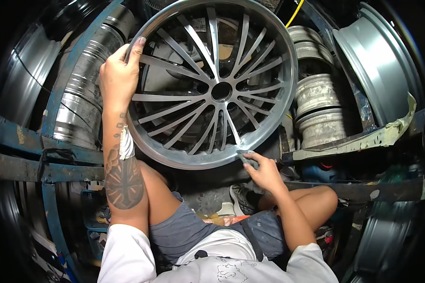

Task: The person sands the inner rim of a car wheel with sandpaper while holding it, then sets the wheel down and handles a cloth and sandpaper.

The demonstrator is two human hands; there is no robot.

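A large multi-spoke alloy wheel (213,118) stands tilted in front of me, its spokes bare grey metal around a dark centre bore. My left hand (119,68) is closed on the rim at its upper left edge, thumb over the lip. Near the lower right of the rim, my right hand (263,172) pinches a small dark grey piece that looks like folded sandpaper (243,158). That piece touches the inner rim by the end of a spoke. The fingers partly hide its shape.
Blue metal racks (52,170) flank me, with stacked wheels (82,101) at left and more stacked wheels (318,96) at right. A large silver rim (380,61) sits at upper right. Peeling tape (352,141) hangs along the right rack. My knees are just below the wheel.
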